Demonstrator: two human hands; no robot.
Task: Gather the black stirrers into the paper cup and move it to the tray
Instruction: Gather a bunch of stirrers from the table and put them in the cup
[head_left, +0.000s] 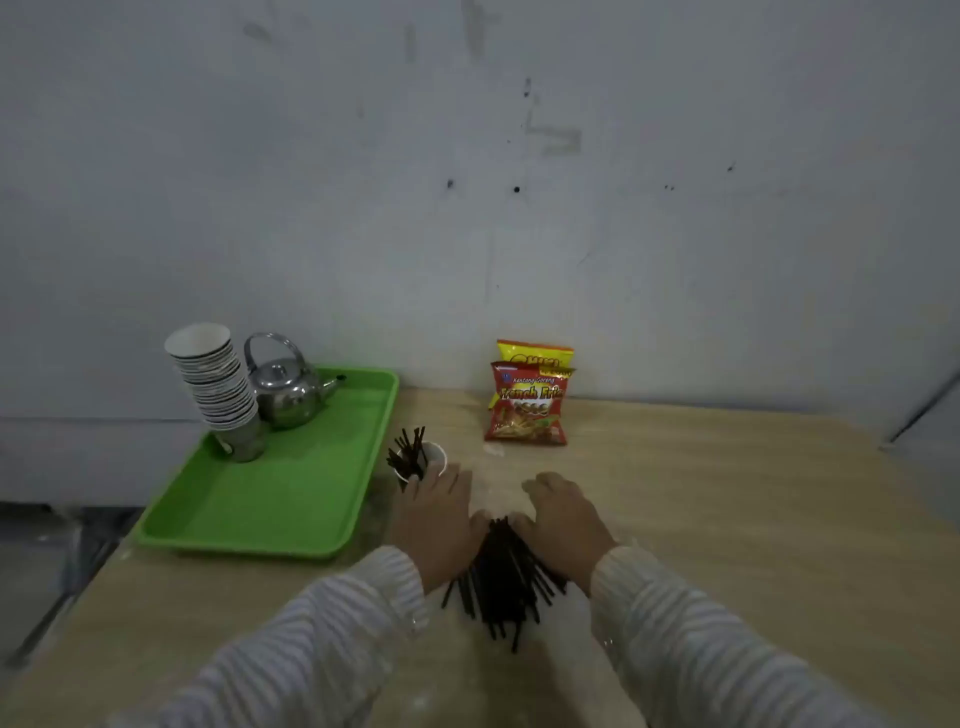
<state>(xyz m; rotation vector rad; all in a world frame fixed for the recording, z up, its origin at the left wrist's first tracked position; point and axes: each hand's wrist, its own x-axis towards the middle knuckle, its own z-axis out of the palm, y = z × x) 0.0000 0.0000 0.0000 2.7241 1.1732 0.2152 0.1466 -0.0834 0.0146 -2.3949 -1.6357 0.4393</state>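
A pile of black stirrers (501, 577) lies on the wooden table near its front edge. My left hand (441, 525) and my right hand (563, 522) press flat against the pile from either side, fingers pointing away from me, thumbs at its far tip. Just beyond my left hand stands a white paper cup (434, 460) with several black stirrers (408, 452) sticking out of it. The cup is on the table, right beside the green tray (291, 499). Whether either hand grips any stirrers is hidden by the hands themselves.
On the tray's far end stand a tilted stack of paper cups (215, 387) and a steel kettle (285, 389). Two snack bags (527, 400) lean against the wall behind the hands. The table's left edge runs just past the tray.
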